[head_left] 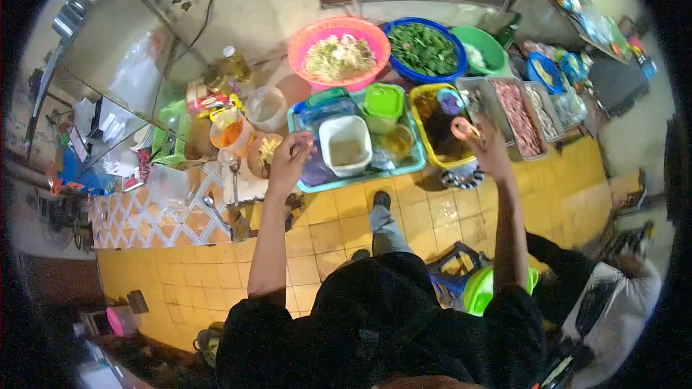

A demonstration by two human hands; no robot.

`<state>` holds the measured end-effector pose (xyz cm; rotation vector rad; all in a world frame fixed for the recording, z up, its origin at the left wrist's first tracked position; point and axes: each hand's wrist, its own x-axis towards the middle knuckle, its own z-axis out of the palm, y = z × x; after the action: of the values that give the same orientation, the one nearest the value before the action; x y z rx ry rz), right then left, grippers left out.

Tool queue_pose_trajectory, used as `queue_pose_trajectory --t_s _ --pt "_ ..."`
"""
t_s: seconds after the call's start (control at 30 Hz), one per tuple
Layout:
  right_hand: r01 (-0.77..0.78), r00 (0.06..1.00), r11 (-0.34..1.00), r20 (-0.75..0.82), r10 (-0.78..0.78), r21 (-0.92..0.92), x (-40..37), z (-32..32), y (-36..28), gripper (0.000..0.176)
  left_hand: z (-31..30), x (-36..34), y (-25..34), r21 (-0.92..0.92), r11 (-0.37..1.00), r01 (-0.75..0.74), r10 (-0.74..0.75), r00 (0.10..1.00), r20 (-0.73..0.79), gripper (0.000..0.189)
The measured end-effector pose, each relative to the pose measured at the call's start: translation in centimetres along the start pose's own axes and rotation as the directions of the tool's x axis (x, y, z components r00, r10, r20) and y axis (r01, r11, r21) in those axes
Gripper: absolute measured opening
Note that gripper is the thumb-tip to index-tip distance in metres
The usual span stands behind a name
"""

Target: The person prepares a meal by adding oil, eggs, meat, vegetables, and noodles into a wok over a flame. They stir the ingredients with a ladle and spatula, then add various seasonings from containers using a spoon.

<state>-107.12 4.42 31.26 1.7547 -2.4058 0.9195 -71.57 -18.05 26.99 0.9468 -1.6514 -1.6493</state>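
2 bare forearms reach nearly straight toward 12 o'clock from your black sleeves. Your left hand [292, 155] is at 11 o'clock from your body, beside the white tub [344, 162], at that tub's 9 o'clock; its fingers are bent, and you cannot tell whether their tips meet or hold anything. Your right hand [490, 153] is at 1 o'clock, wrist bent slightly toward 11, fingers curled and closed on a small pinkish-orange item [465, 128]. That item is over the right side of the yellow container [420, 130], which sits at the white tub's 3 o'clock, below the blue basin [390, 57] of green leaves [424, 48].
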Motion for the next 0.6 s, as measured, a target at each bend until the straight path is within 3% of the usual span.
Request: queue_pose_trajectory --t_s 0.03,0.17,0.23,0.3,0.33,0.37,0.4,0.43,0.47,0.5,0.53,0.57,0.6 --pt "-0.027 0.999 0.995 0.023 0.025 0.095 3.6 1.2 1.6 0.047 -0.1 1.8 0.1 0.008 1.000 0.007 -0.007 1.000 -0.026 0.021" --pt "-0.057 0.967 0.994 0.242 0.077 -0.088 16.8 8.2 11.3 0.058 0.1 10.4 0.0 0.086 0.990 -0.107 0.116 0.987 -0.107 0.020" --pt "-0.116 0.891 0.971 0.411 0.194 -0.207 22.1 10.6 13.3 0.073 0.4 15.4 -1.1 0.336 0.916 -0.219 0.248 0.968 -0.047 0.023" --pt "-0.159 0.834 0.969 0.500 0.234 -0.187 25.3 13.3 15.2 0.080 1.6 21.3 -2.7 0.440 0.890 -0.121 0.167 0.984 -0.068 0.026" --pt "-0.212 0.761 0.936 0.553 0.339 -0.281 26.5 15.5 16.4 0.083 2.6 23.8 -3.0 0.493 0.868 -0.063 0.131 0.986 -0.103 0.028" --pt "-0.113 0.792 0.956 0.557 0.252 -0.271 26.6 17.6 17.7 0.075 3.0 26.0 -3.4 0.541 0.841 -0.003 0.093 0.986 -0.139 0.030" --pt "-0.086 0.727 0.949 0.632 0.268 -0.303 26.7 18.2 16.9 0.067 2.6 28.6 -4.9 0.685 0.728 0.018 0.015 0.999 -0.042 0.051" --pt "-0.056 0.654 0.941 0.700 0.287 -0.334 26.8 18.6 16.1 0.059 2.9 30.0 -6.9 0.688 0.725 0.032 -0.003 0.999 -0.043 0.051" --pt "-0.061 0.644 0.942 0.708 0.289 -0.329 26.9 20.2 17.2 0.059 4.1 31.2 -7.5 0.844 0.515 0.148 -0.112 0.988 -0.105 0.065" --pt "0.038 0.679 0.918 0.684 0.267 -0.395 26.6 22.6 18.7 0.052 4.8 32.2 -8.0 0.937 0.260 0.234 -0.195 0.963 -0.186 0.079" --pt "0.129 0.715 0.878 0.657 0.241 -0.462 26.4 24.3 20.2 0.044 4.9 33.2 -8.4 0.940 0.254 0.228 -0.201 0.963 -0.179 0.079" --pt "0.116 0.710 0.880 0.658 0.251 -0.461 26.2 24.8 21.6 0.044 4.9 33.7 -9.2 0.941 0.236 0.245 -0.192 0.960 -0.202 0.090" --pt "0.249 0.857 0.874 0.515 0.002 -0.418 26.2 23.5 20.8 0.042 4.9 34.0 -9.9 0.941 0.219 0.256 -0.186 0.958 -0.218 0.101"
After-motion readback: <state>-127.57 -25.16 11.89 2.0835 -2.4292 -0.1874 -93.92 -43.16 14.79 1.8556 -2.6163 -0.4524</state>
